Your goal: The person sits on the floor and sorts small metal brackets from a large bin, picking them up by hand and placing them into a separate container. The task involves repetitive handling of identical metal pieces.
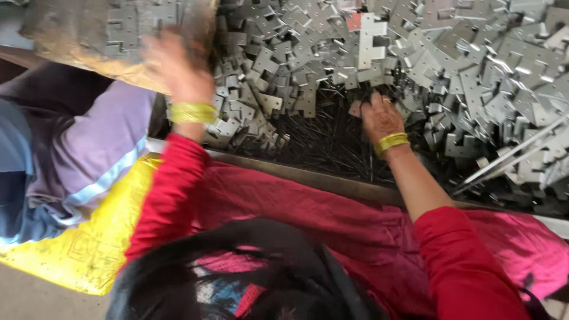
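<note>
1. Red cloth (332,207): spread across the near middle, running to the right edge; creased.
2. Yellow sack (89,249): near left, lying flat, partly under the red cloth.
3. Lilac garment (101,142): left, with a pale blue stripe; beside the yellow sack.
4. Wooden edge (332,181): long dark strip between the red cloth and the far heap.
5. Metal rods (521,151): right, thin and slanted, lying over the heap.
6. Black bag (249,266): near centre, dark, blurred.
</note>
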